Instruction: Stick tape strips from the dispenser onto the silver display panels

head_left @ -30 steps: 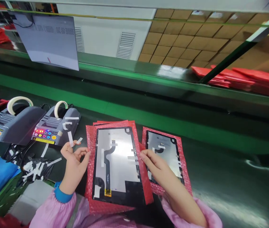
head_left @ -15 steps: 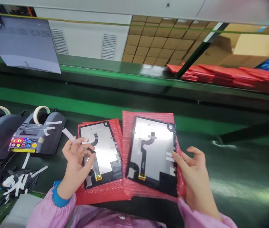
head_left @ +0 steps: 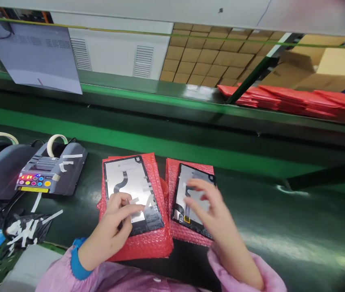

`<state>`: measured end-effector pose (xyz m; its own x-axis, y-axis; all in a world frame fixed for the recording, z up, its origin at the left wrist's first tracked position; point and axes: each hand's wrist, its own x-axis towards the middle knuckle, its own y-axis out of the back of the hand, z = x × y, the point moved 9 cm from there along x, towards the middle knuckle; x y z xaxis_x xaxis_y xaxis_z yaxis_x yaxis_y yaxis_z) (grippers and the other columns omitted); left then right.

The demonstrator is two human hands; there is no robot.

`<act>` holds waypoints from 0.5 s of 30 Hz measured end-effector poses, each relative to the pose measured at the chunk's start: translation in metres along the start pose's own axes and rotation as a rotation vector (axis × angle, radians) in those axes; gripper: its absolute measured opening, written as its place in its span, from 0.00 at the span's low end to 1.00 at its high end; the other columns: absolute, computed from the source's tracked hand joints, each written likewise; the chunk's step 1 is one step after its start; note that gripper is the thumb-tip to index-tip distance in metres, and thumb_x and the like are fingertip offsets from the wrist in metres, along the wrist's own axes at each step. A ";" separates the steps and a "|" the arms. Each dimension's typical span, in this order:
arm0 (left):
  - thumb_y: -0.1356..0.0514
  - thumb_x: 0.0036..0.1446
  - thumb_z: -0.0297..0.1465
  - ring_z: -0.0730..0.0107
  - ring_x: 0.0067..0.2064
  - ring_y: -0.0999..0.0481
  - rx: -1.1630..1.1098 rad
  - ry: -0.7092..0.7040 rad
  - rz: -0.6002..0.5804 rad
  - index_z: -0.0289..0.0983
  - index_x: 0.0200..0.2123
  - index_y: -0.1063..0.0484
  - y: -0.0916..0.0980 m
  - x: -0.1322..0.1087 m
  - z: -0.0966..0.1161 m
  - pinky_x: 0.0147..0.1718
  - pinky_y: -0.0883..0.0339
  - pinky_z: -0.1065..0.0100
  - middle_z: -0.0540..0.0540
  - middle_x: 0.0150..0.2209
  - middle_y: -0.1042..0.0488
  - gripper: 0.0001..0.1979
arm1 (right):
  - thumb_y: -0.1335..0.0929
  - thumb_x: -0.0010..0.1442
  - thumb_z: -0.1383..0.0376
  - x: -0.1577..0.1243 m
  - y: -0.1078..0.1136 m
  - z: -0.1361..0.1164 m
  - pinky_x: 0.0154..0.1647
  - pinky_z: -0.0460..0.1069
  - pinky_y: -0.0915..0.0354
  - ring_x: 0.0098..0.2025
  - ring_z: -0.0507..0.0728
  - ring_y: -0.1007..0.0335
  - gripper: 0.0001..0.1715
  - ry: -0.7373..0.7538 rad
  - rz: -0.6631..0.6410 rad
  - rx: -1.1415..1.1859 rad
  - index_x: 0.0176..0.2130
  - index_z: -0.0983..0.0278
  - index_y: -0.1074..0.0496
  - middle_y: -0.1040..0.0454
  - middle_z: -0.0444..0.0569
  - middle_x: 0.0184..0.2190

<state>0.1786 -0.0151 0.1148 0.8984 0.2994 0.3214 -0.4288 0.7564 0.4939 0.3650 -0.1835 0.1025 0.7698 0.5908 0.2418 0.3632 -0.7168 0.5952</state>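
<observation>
Two flat display panels lie side by side, backs up, with silvery plates and dark ribbon cables. My left hand [head_left: 114,227] rests over the left panel [head_left: 132,174], fingers bent and the index stretched rightward across it. A short pale tape strip [head_left: 135,200] shows at its fingertips; whether it touches the panel is unclear. My right hand [head_left: 210,207] hovers over the right panel [head_left: 180,190], thumb and fingers apart with nothing between them, hiding part of it. Under the panels are red bubble-wrap pouches [head_left: 148,247].
At left stand two tape dispensers, the nearer one [head_left: 47,172] with a lit display. Tape scraps [head_left: 24,231] lie on dark plastic beside a grey item [head_left: 32,267]. A green shelf edge [head_left: 148,93] runs behind, bearing red pouches [head_left: 300,99]; cartons [head_left: 202,56] are stacked beyond.
My left hand has moved right and down onto the left panel. My right hand has let go of the right panel, which now lies lower, and has moved left over it.
</observation>
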 end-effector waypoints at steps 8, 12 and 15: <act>0.52 0.57 0.17 0.60 0.47 0.35 0.238 0.064 0.041 0.52 0.63 0.41 0.012 -0.025 -0.011 0.46 0.33 0.54 0.42 0.46 0.39 0.34 | 0.30 0.59 0.52 0.025 -0.081 -0.084 0.54 0.58 0.38 0.46 0.61 0.32 0.13 0.079 -0.443 0.414 0.30 0.58 0.24 0.28 0.50 0.41; 0.50 0.56 0.18 0.55 0.49 0.39 0.569 0.138 0.245 0.53 0.62 0.39 0.047 -0.043 -0.033 0.47 0.37 0.48 0.41 0.50 0.42 0.34 | 0.28 0.57 0.62 0.041 -0.120 -0.085 0.58 0.59 0.44 0.53 0.61 0.36 0.06 0.071 -0.554 0.259 0.29 0.59 0.25 0.30 0.49 0.46; 0.50 0.54 0.17 0.54 0.49 0.40 0.658 0.192 0.255 0.51 0.58 0.33 0.056 -0.052 -0.048 0.47 0.38 0.47 0.41 0.51 0.43 0.32 | 0.26 0.55 0.67 0.041 -0.159 -0.084 0.58 0.62 0.45 0.52 0.62 0.37 0.06 0.062 -0.692 0.066 0.27 0.59 0.24 0.28 0.47 0.44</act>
<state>0.1122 0.0392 0.0872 0.7378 0.5622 0.3737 -0.5412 0.1615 0.8253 0.2945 -0.0141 0.0817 0.3194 0.9385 -0.1313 0.7917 -0.1881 0.5812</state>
